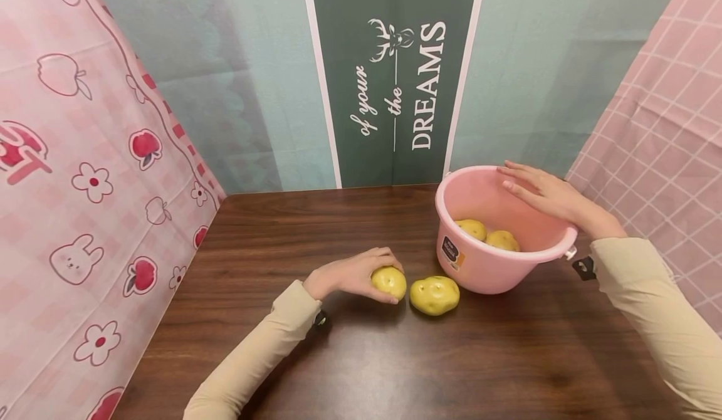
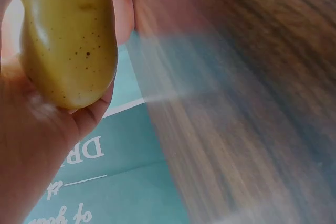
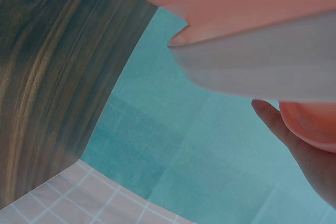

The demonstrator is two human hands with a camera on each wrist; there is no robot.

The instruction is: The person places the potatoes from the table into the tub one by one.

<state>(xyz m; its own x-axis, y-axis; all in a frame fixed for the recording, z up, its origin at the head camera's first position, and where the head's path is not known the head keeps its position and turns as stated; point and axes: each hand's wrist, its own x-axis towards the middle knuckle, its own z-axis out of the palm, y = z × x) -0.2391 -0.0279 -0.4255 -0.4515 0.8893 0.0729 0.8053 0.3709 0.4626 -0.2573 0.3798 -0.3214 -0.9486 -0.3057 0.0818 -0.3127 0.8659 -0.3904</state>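
Note:
My left hand point(image 1: 361, 274) grips a yellow potato point(image 1: 389, 283) low over the wooden table. In the left wrist view this potato point(image 2: 71, 40) shows as long, smooth and speckled, cupped between thumb and fingers. Just right of it a second potato point(image 1: 435, 295) lies on the table. A pink bucket point(image 1: 491, 276) stands upright further right. Inside it I see two potatoes, one at the left point(image 1: 472, 228) and one beside it point(image 1: 502, 240). My right hand point(image 1: 544, 194) rests across the bucket's right rim, fingers stretched toward the back edge.
The brown wooden table point(image 1: 271, 232) ends at a teal and dark green cloth backdrop point(image 1: 395, 94) with lettering. A pink patterned cloth point(image 1: 96, 188) closes off the left side, a pink gridded cloth point(image 1: 671, 125) the right. A white handle joint point(image 1: 571, 252) sticks out from the bucket's right side.

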